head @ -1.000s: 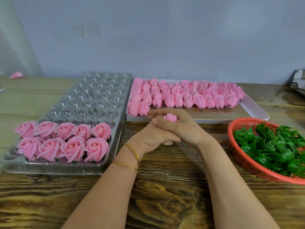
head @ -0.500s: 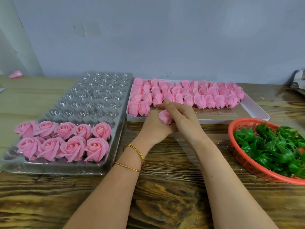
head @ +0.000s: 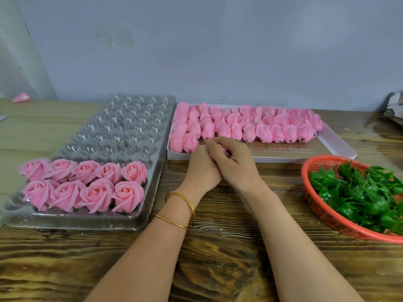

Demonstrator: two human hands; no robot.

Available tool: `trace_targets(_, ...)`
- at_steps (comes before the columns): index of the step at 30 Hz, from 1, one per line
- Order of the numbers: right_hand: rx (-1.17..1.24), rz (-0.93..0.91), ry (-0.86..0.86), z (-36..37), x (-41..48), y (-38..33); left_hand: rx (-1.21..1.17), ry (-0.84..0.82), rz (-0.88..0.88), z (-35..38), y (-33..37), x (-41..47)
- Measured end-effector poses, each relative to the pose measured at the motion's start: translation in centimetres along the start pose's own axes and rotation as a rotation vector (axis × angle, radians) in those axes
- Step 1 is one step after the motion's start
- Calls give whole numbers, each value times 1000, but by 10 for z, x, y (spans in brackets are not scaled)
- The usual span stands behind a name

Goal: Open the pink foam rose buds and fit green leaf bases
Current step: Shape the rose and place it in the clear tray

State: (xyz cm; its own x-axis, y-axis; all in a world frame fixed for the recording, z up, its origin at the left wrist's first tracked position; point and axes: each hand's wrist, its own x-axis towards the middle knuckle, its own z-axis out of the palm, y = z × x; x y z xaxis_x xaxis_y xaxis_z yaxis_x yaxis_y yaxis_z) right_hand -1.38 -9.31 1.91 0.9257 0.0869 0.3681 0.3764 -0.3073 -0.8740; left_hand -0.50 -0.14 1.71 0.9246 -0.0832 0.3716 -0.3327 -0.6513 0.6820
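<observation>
Both hands meet above the table in front of the white box. My right hand [head: 234,162] curls over a pink foam rose bud [head: 224,149], of which only a sliver shows between the fingers. My left hand [head: 201,171] cups the bud from below and behind, largely covered by the right hand. The white box [head: 335,144] holds several rows of closed pink buds [head: 263,129]. Green leaf bases [head: 359,192] fill a red basket [head: 314,205] on the right.
A clear plastic cell tray [head: 122,131] lies at left, with several opened pink roses [head: 87,188] in its two nearest rows. Two gold bangles [head: 181,205] circle my left wrist. A wall runs behind the table. Crumpled paper [head: 394,110] sits far right.
The hands have lifted slightly toward the box, and the right fingers have closed further over the bud, so much less pink shows than before.
</observation>
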Motion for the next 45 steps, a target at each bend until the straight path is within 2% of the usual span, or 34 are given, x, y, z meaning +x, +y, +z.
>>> trace_targets(4,-42,-11,-29,0,0,-1,54,-6,0,3,-3,1)
trace_targets(10,37,110,-115,0,0,-4,90,-21,-7,3,-3,2)
trace_targets(16,71,153,-158,-5,-2,-8,62,13,-11,1,-1,2)
trace_targets(20,227,133,-46,-8,0,-16,-160,24,-64,-1,-2,-1)
trace_targets(23,280,98,-6,-10,1,-19,-178,12,-70,-2,1,-4)
trace_targets(31,220,70,-40,0,-2,-17,68,60,18,1,0,1)
trace_targets(45,93,105,-85,5,-2,-7,-13,81,-23,0,2,-2)
